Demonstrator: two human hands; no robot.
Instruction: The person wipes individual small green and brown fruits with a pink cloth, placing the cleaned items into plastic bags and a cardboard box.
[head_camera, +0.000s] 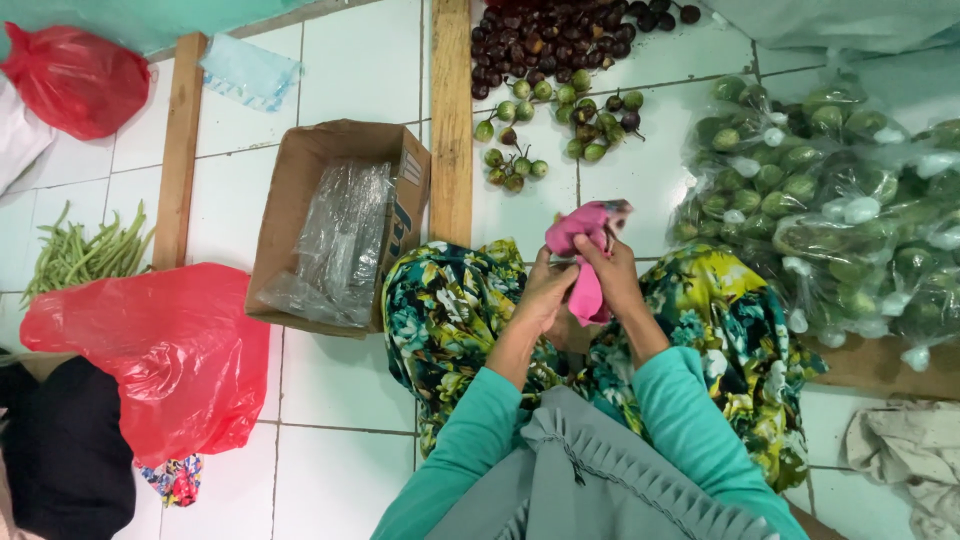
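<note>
Here both hands, left hand (540, 295) and right hand (612, 275), pinch one pink cloth (585, 250) (fingers closed).

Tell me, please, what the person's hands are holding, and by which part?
Both hands hold a pink cloth: the right hand grips its upper part, the left hand its lower side.

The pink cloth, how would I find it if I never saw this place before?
Start at the lap in the green and yellow flowered fabric, low in the middle of the head view. Just above it the left hand and right hand meet around the pink cloth. It is the only pink thing; the red plastic bags lie far off to the left on the white tiles.
</note>
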